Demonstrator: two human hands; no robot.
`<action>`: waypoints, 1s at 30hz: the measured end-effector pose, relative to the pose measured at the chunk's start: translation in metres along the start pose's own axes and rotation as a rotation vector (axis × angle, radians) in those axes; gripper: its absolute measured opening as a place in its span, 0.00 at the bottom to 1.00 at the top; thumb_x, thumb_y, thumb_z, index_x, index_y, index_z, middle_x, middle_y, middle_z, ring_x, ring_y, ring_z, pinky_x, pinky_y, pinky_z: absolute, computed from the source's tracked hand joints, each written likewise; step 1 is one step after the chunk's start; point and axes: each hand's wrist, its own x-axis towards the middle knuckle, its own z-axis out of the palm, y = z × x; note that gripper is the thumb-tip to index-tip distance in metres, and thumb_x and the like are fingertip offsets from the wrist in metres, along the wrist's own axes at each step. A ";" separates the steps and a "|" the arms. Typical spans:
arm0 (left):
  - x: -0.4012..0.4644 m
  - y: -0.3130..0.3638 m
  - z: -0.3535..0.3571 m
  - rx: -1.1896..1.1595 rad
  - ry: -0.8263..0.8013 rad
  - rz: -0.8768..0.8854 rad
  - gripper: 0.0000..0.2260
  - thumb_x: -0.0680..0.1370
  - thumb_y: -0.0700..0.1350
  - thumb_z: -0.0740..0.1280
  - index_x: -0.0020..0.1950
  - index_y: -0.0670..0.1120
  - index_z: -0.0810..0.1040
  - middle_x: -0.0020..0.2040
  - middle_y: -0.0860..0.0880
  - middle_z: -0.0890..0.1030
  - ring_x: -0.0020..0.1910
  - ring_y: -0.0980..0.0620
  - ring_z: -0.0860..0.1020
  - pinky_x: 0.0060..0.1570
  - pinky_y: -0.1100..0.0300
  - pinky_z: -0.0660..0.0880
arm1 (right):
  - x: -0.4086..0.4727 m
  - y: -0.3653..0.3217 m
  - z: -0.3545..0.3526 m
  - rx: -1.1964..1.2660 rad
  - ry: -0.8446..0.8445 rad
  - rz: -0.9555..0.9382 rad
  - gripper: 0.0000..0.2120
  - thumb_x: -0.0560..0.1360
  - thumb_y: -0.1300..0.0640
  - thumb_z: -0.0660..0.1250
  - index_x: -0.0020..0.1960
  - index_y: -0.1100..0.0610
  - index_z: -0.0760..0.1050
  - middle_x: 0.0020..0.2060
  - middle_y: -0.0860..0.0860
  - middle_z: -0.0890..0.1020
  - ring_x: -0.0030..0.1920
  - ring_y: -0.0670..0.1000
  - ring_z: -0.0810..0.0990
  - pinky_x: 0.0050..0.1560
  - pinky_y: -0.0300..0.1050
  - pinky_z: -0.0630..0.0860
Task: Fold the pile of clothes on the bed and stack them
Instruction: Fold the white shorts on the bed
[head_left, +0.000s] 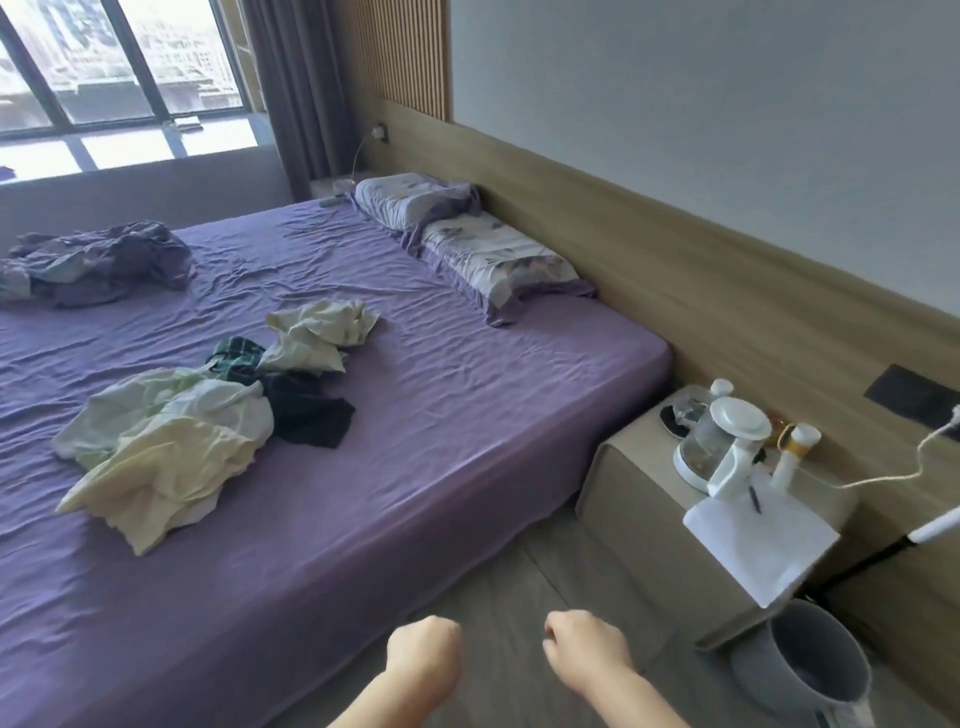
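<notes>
Presently: pile of clothes, loose, light, limp cotton, well ahead-left of both hands; left hand and right hand curled, empty; likely best pinched at hems.

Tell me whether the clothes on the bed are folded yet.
Unfolded: the clothes lie crumpled in a loose heap on the purple bed, no stack made. Neither hand touches them.

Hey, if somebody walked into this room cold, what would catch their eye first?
Probably the big purple bed filling the left of the view, with a rumpled pile of clothes lying unfolded near its middle. Next, the bedside table on the right, crowded with a white kettle. At the bottom edge, both hands, left hand and right hand, are curled into fists over the floor, holding nothing.
</notes>
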 end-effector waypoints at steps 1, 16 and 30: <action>0.010 -0.002 -0.008 0.006 0.007 0.006 0.12 0.74 0.39 0.57 0.52 0.44 0.78 0.54 0.47 0.81 0.55 0.43 0.79 0.48 0.56 0.74 | 0.011 -0.001 -0.007 -0.007 0.004 -0.003 0.13 0.77 0.50 0.56 0.57 0.52 0.73 0.58 0.50 0.77 0.59 0.55 0.76 0.54 0.43 0.72; 0.127 -0.027 -0.087 -0.053 0.007 -0.021 0.11 0.75 0.46 0.60 0.54 0.48 0.77 0.56 0.49 0.80 0.56 0.44 0.78 0.50 0.56 0.73 | 0.143 -0.014 -0.080 -0.057 -0.006 -0.069 0.13 0.77 0.52 0.55 0.56 0.53 0.74 0.57 0.50 0.78 0.57 0.54 0.77 0.49 0.42 0.71; 0.217 0.008 -0.163 -0.251 -0.006 -0.372 0.11 0.77 0.49 0.62 0.57 0.47 0.76 0.60 0.47 0.78 0.60 0.44 0.75 0.55 0.56 0.72 | 0.307 -0.003 -0.160 -0.222 -0.125 -0.404 0.12 0.77 0.52 0.56 0.54 0.53 0.74 0.57 0.51 0.79 0.58 0.55 0.77 0.50 0.44 0.72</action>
